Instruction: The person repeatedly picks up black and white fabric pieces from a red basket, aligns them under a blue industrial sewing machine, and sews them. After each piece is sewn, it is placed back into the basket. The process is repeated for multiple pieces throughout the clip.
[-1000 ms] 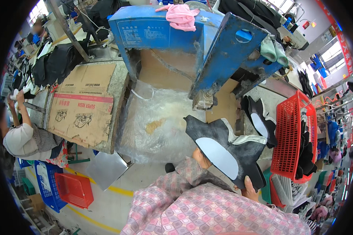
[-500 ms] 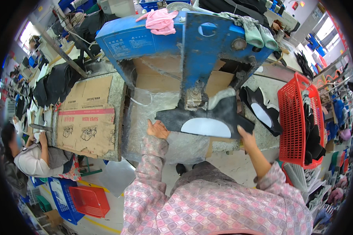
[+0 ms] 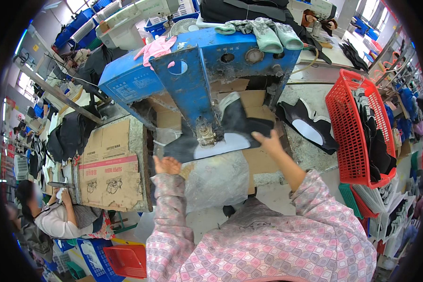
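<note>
A black flat material piece [image 3: 177, 149] with a white half-oval patch [image 3: 230, 143] lies beneath the metal head [image 3: 206, 134] of a blue machine [image 3: 185, 89]. The head hides part of the patch. My right hand [image 3: 270, 144] grips the piece's right end, thumb on top. Just below its left end is my left hand [image 3: 167, 165], palm up with fingers spread, holding nothing. Clear plastic sheeting [image 3: 216, 176] covers the work surface under the piece. A similar black piece with a white oval [image 3: 308, 131] rests on the ledge to the right.
A red basket [image 3: 336, 113] of dark pieces stands at the right. Flattened cardboard [image 3: 110, 164] covers the left bench. A pink cloth [image 3: 157, 49] and pale green gloves [image 3: 268, 40] lie on the machine. Another person [image 3: 61, 214] works at the far left.
The black piece has gone farther in under the metal head, away from me and to the left. Both hands have shifted with it, and my view has turned.
</note>
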